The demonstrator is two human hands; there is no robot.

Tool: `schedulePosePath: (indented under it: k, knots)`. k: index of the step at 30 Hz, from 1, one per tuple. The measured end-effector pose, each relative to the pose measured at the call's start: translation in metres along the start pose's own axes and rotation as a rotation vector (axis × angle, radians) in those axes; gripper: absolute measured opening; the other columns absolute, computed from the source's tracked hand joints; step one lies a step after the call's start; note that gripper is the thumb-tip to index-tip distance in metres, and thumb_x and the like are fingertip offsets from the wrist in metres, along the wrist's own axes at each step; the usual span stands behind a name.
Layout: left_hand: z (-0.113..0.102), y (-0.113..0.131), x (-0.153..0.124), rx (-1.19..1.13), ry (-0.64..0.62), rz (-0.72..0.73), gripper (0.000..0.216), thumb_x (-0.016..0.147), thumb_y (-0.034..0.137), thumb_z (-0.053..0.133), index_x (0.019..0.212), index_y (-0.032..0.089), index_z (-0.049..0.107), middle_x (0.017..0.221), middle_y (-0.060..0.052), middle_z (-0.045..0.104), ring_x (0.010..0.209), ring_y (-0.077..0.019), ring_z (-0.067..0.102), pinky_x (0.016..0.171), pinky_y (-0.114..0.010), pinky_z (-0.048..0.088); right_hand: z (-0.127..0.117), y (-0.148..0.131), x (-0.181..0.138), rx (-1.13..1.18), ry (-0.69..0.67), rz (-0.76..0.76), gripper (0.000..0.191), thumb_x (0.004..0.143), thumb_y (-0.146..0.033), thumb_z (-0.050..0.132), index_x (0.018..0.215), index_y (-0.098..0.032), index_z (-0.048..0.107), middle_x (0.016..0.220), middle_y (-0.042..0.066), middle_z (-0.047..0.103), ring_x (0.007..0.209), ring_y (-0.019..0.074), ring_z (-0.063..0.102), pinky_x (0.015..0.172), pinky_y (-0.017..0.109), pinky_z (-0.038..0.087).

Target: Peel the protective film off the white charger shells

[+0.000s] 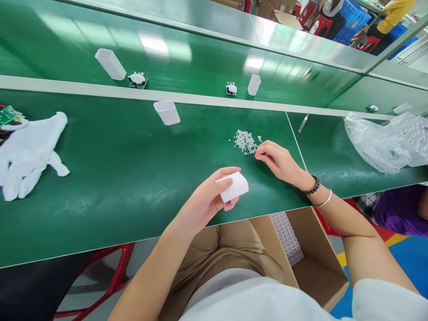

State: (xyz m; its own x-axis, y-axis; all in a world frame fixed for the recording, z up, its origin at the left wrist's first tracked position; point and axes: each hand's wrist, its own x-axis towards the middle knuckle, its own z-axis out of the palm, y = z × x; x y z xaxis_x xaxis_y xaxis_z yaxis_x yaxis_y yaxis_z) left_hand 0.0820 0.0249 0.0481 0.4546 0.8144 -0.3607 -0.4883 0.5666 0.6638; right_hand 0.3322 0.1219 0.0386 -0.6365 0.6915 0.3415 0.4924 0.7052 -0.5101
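My left hand (214, 191) is closed around a white plastic housing (236, 186), held above the front part of the green bench. Off to its right, my right hand (276, 158) has its thumb and fingertips pinched together at the edge of a pile of small clear pieces (245, 141). Whatever sits between those fingertips is too small or hidden to make out. Behind the pile stand a small round-topped circuit board (231, 88) and a white sleeve-like housing (254, 84).
On the left lie white gloves (30, 151). More housings (167, 112) and another circuit board (137, 80) are farther back. A slim pen-like tool (303, 123) and a plastic bag (377, 140) are on the right. Below the bench edge is an open carton (317, 263) beside my lap.
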Motion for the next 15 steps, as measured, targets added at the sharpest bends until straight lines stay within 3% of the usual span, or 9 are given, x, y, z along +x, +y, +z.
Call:
schedulePosePath:
  k: [3, 8, 11, 15]
  knots:
    - [0.001, 0.001, -0.003, 0.037, 0.026, 0.039, 0.04, 0.087, 0.028, 0.074, 0.124, 0.022, 0.061, 0.09, -0.002, 0.063, 0.066, -0.0093, 0.058, 0.058, -0.019, 0.045, -0.001, -0.036, 0.011, 0.135, 0.082, -0.09, 0.012, 0.101, -0.017, 0.054, 0.094, -0.022, 0.063, 0.091, 0.003, 0.068, 0.083, 0.0159, 0.062, 0.074, 0.031, 0.051]
    - [-0.003, -0.004, -0.003, -0.075, 0.017, 0.099, 0.031, 0.088, 0.033, 0.073, 0.115, 0.02, 0.067, 0.096, -0.005, 0.066, 0.075, -0.01, 0.059, 0.067, -0.019, 0.05, 0.005, -0.077, 0.021, 0.435, 0.107, 0.012, 0.01, 0.097, -0.02, 0.063, 0.087, -0.021, 0.065, 0.083, 0.002, 0.068, 0.072, 0.0136, 0.061, 0.061, 0.027, 0.051]
    - [-0.009, -0.006, -0.001, -0.04, 0.041, 0.11, 0.041, 0.08, 0.025, 0.081, 0.118, 0.018, 0.068, 0.095, -0.003, 0.065, 0.068, -0.0062, 0.055, 0.062, -0.016, 0.047, 0.015, -0.08, 0.026, 0.619, 0.087, 0.082, 0.011, 0.097, -0.023, 0.064, 0.087, -0.019, 0.066, 0.081, 0.001, 0.065, 0.065, 0.0104, 0.059, 0.055, 0.024, 0.05]
    - [-0.011, 0.003, 0.008, 0.161, 0.107, 0.138, 0.043, 0.09, 0.055, 0.066, 0.097, 0.012, 0.068, 0.079, -0.006, 0.065, 0.058, -0.0095, 0.055, 0.052, -0.02, 0.046, 0.026, -0.067, 0.039, 0.721, 0.065, 0.073, 0.012, 0.095, -0.024, 0.067, 0.085, -0.018, 0.066, 0.081, 0.0, 0.064, 0.065, 0.0094, 0.059, 0.059, 0.024, 0.053]
